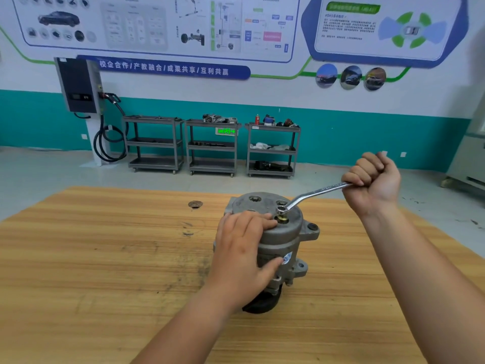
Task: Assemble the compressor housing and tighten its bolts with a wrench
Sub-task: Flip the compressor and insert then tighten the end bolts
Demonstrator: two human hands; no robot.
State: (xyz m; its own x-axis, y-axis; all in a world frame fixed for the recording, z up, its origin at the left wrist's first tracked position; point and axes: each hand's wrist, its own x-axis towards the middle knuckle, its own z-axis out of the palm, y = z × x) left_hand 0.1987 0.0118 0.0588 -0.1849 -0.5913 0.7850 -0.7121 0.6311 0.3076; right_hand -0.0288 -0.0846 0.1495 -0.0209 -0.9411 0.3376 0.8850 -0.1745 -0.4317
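Now I see the compressor (278, 237) standing upright near the middle of the wooden table (105, 258), its black end down. My left hand (244, 248) grips it, fingers curled over the top face and thumb pressed against the side. My right hand (372, 179) is a tight fist around the far end of the wrench (309, 195), raised to the right of the compressor. The wrench's ring end rests on the top face, just beside my left fingertips. Behind, 3 metal carts (212, 145) stand along the teal wall.
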